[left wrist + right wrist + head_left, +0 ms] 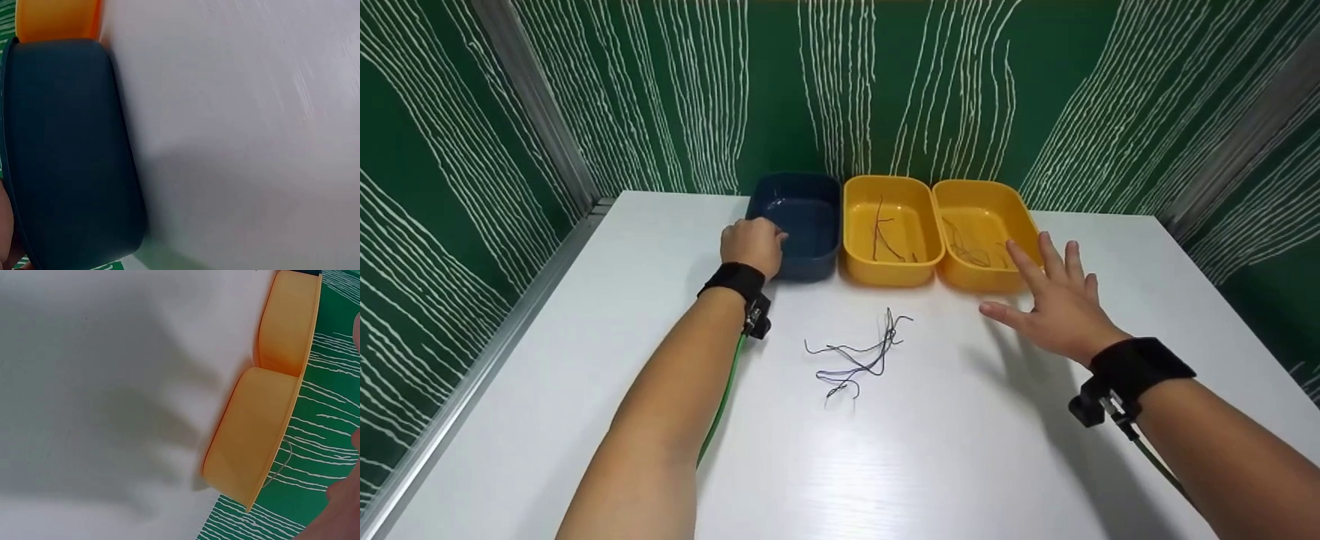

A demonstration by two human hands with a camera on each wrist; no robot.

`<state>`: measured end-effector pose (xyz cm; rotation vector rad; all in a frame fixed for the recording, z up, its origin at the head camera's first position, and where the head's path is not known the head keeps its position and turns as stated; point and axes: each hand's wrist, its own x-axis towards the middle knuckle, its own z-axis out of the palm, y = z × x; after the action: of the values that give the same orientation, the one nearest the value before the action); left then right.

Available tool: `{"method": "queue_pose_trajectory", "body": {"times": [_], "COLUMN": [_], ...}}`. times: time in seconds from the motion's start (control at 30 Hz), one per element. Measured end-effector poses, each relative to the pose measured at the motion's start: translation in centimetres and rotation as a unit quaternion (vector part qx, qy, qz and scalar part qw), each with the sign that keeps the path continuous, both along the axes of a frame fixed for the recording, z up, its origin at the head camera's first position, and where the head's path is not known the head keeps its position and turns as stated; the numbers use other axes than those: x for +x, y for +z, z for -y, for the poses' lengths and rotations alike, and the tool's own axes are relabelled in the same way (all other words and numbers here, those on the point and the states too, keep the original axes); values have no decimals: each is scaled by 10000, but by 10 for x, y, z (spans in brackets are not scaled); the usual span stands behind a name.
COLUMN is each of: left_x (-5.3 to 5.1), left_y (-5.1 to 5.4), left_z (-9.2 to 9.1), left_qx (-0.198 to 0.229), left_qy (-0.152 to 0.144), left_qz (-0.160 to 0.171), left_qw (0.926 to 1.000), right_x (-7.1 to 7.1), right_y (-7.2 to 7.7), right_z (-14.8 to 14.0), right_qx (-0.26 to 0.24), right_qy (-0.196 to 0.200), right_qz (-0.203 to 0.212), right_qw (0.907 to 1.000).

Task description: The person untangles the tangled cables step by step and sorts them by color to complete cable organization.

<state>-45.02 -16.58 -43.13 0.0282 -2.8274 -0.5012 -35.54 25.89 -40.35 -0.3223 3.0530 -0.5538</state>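
My left hand [753,244] grips the left rim of the dark blue bin [810,259], its fingers curled and the thumb over the inside. In the left wrist view the blue bin [73,152] fills the left side, with only parts of fingers [5,225] showing at its rim. My right hand [1061,307] hovers with spread fingers by the front right corner of the right yellow bin [982,279], holding nothing. Several thin dark wires [877,356] lie in a loose tangle on the white table, in front of the bins.
The middle yellow bin [892,274] holds a few dark and reddish wires [877,232]; thin wires [967,251] also lie in the right one. The three bins stand side by side against a green wall [772,90] with white streaks. A green cable [725,409] runs along the left forearm.
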Motion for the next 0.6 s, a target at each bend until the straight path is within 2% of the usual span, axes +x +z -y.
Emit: {"method": "queue_pose_trajectory", "body": {"times": [0.23, 0.43, 0.6], "left_x": [8, 18, 32], "left_y": [12, 24, 34], "left_z": [4, 9, 15], "left_qx": [17, 189, 300], "left_qy": [-270, -216, -203], "left_qz": [-275, -346, -425], "left_qw": [9993, 9990, 9984], "right_x": [-1, -3, -5], "right_y": [4, 7, 7], "right_z": [1, 3, 4], "right_qx": [-40, -54, -71], "right_qy": [30, 67, 92], "right_qz": [-74, -102, -125], "right_qw": [10000, 9999, 9999]}}
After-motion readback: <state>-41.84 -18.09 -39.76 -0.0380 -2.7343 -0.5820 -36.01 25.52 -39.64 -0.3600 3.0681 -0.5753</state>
